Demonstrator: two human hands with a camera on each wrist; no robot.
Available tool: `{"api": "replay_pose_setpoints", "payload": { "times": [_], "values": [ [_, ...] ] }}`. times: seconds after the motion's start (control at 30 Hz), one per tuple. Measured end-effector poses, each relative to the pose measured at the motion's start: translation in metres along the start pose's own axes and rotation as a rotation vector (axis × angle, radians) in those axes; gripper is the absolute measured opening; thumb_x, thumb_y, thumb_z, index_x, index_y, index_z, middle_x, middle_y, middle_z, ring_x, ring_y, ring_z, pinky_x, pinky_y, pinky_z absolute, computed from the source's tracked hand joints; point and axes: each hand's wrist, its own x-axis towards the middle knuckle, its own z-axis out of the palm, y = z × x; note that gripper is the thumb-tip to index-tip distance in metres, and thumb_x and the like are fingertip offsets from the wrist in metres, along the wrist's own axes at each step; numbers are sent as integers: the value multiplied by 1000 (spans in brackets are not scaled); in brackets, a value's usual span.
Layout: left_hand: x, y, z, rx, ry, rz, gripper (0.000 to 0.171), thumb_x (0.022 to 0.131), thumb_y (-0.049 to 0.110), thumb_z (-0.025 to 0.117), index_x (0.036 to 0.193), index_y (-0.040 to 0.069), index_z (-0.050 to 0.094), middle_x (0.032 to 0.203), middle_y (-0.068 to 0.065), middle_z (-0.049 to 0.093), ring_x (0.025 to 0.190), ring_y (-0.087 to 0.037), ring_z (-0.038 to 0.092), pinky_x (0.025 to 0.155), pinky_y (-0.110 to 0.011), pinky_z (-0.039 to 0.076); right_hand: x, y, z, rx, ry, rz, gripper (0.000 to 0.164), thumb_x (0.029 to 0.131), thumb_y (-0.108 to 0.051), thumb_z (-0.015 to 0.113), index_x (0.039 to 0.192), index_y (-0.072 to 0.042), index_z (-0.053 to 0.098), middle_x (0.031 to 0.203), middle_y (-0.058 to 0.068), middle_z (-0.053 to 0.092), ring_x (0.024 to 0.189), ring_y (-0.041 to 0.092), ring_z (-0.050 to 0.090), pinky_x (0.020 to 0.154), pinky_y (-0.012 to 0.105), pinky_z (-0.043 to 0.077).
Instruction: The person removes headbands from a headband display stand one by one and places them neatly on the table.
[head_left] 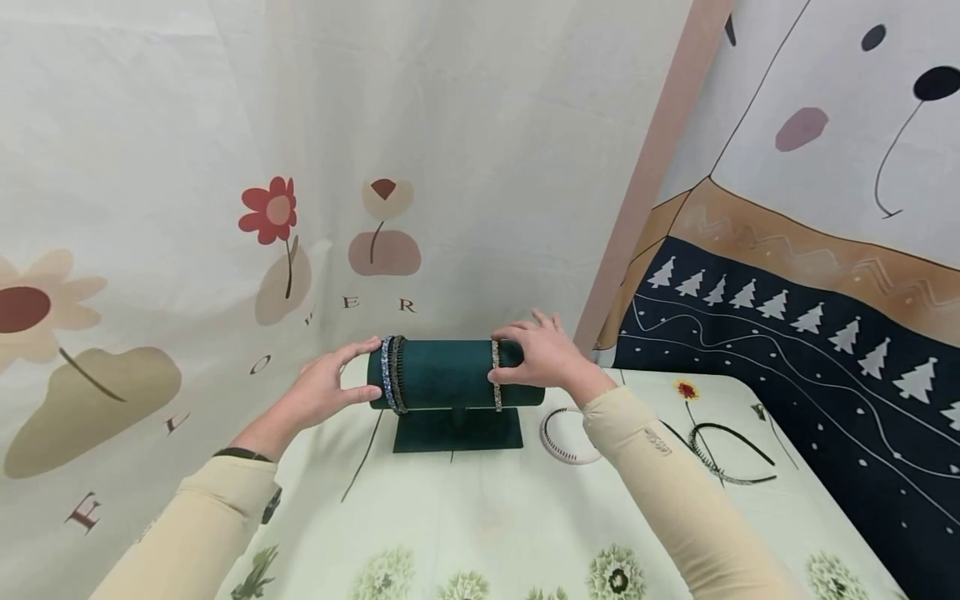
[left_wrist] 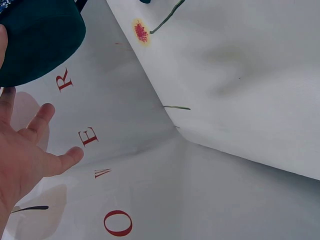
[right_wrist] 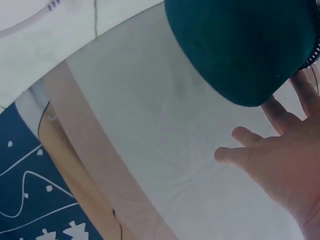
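A dark green velvet headband stand (head_left: 447, 371), a horizontal roll on a flat base, stands on the table. My left hand (head_left: 318, 387) holds the roll's left end between thumb and forefinger, while its other fingers spread out behind. Beside that thumb, a blue glittery headband (head_left: 386, 375) and a dark toothed headband (head_left: 399, 385) sit round the roll. Near the roll's right end, my right hand (head_left: 547, 354) pinches a sparkly headband (head_left: 497, 398) that lies over the roll. Its outer fingers (right_wrist: 245, 136) reach out past the roll.
On the table (head_left: 480, 517), right of the stand, lies a pale toothed headband (head_left: 557, 450), partly behind my right sleeve. Farther right are dark headbands (head_left: 731, 480). A flower-printed white curtain (head_left: 480, 167) hangs behind, and a dark tree-patterned cloth (head_left: 787, 367) at the right.
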Motion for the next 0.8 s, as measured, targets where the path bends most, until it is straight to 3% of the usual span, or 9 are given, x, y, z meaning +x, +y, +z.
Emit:
{"api": "replay_pose_setpoints", "payload": {
  "times": [0.8],
  "values": [
    [1, 0, -1, -17, -4, -8, 89, 93, 40, 83, 168, 26, 36, 175, -12, 35, 156, -53, 35, 114, -77, 41, -25, 37, -11, 87, 30, 8, 66, 94, -51, 78, 152, -24, 61, 162, 12, 55, 164, 51, 18, 130, 76, 13]
  ]
}}
